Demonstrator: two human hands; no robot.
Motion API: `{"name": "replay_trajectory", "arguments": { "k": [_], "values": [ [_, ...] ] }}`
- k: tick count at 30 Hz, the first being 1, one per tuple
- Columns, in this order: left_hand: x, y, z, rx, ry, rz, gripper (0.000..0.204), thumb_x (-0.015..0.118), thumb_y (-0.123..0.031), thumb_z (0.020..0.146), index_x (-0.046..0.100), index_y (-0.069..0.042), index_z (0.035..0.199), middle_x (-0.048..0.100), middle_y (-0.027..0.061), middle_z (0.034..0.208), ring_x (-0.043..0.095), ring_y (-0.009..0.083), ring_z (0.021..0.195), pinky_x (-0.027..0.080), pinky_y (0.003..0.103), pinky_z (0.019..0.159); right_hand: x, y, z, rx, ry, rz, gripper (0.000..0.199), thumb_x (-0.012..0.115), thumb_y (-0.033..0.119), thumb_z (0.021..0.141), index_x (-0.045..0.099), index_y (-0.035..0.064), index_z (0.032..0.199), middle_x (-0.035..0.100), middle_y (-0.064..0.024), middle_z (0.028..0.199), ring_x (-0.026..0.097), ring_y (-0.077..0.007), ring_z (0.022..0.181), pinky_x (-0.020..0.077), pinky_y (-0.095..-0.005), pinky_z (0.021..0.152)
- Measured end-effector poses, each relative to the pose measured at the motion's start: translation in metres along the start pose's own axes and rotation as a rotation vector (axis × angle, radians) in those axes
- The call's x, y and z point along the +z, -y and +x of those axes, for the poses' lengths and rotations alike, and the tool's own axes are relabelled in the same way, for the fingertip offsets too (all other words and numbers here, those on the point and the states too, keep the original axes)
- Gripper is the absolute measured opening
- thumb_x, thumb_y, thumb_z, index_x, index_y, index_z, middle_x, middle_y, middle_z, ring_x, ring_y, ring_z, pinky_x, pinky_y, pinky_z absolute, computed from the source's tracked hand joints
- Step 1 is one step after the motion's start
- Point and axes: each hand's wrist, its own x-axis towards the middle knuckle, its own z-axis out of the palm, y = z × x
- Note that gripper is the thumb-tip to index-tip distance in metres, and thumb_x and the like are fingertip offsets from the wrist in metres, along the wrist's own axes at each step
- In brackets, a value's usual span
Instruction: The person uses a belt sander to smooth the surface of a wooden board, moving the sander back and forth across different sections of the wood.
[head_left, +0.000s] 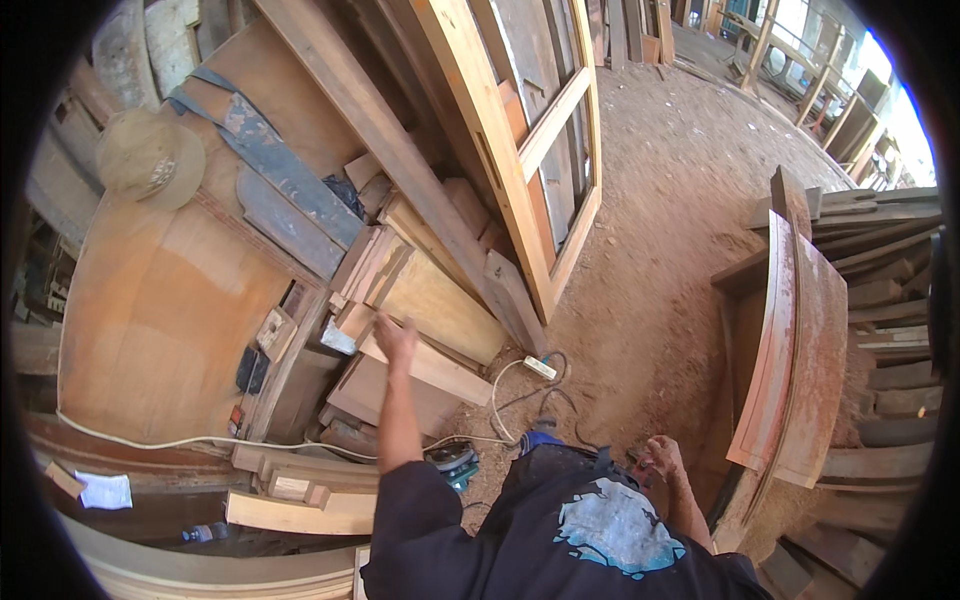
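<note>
My left hand (396,340) reaches forward over a stack of wood at the left, its fingers stretched out and apart. Just beneath and beside it lie short wood blocks (355,320) and a long pale plank (430,370). A wide light board (440,305) rests farther along the same stack. Low by my right side, my right hand (662,458) has its fingers curled. Something small and reddish shows beside those fingers, too unclear to name.
A pale wooden frame (545,150) leans ahead. A white power strip (540,368) with tangled cords lies on the dusty floor near a green and black power tool (455,462). Curved boards (800,350) stand at right. A cap (150,160) sits on the large panel (170,320) at left.
</note>
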Motion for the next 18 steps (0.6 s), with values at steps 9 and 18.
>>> {"name": "replay_trajectory", "arguments": {
  "k": [9, 18],
  "values": [
    [0.028, 0.038, 0.163, -0.223, 0.126, 0.254, 0.096, 0.077, -0.048, 0.082, 0.036, 0.001, 0.154, 0.047, 0.0271, 0.149, 0.045, 0.0434, 0.14, 0.039, 0.052, 0.115, -0.035, -0.071, -0.047, 0.272, -0.091, -0.171, 0.028, 0.061, 0.026, 0.095, 0.068, -0.0009, 0.097, 0.066, -0.0073, 0.078, 0.064, -0.0168, 0.059, 0.0493, -0.0312, 0.047],
    [0.031, 0.129, 0.231, -0.259, 0.342, 0.209, 0.105, 0.081, -0.04, 0.084, 0.023, 0.005, 0.159, 0.033, 0.0282, 0.163, 0.03, 0.0411, 0.153, 0.027, 0.048, 0.124, -0.06, -0.054, -0.096, 0.49, -0.289, -0.187, 0.028, 0.064, 0.029, 0.092, 0.069, 0.0028, 0.082, 0.066, -0.0063, 0.07, 0.059, -0.0153, 0.051, 0.046, -0.0319, 0.046]
  ]
}}
